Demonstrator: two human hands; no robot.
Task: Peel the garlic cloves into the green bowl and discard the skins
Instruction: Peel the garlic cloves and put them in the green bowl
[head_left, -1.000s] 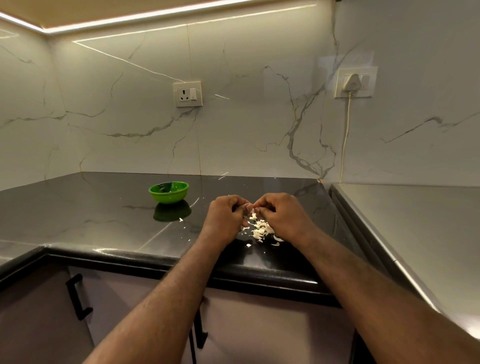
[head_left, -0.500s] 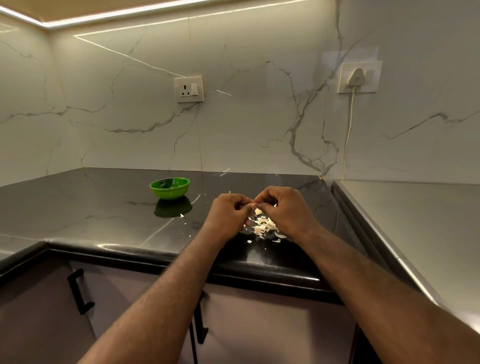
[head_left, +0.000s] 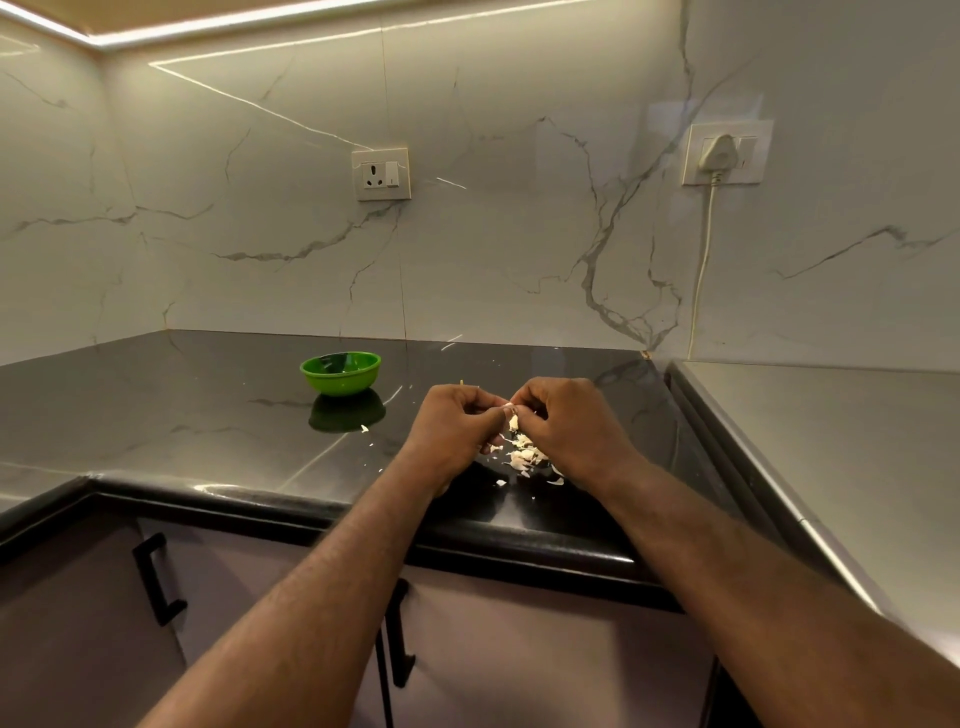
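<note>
Works just above the near part of the dark table (head_left: 208, 410), left hand (head_left: 457, 428) and right hand (head_left: 569, 428) brought together knuckle to knuckle. Pinches a small pale garlic clove (head_left: 512, 415) between the fingertips of both, closing each grip on it, fingers curled in and thumbs mostly hidden behind them. Shows only a sliver of the clove, so cannot judge the amount of skin left on it. Holds it right over the pile of skins (head_left: 524, 457), most likely to let torn-off bits drop onto the same heap instead of scattering, and so to make the later gathering and discarding simpler. Leaves a few stray flakes (head_left: 364, 428) farther left on the table all the same. Has the green bowl (head_left: 343, 383) standing upright, well apart to the left and farther back, probably to keep skins out of it while staying within easy reach for a peeled clove. Cannot make out any contents of the bowl from this angle. Looks like mid-peel. Calls next for stripping the last of the skin, then carrying the bare clove across to the bowl. Risks flakes clinging to the fingers and riding along into the bowl.
</note>
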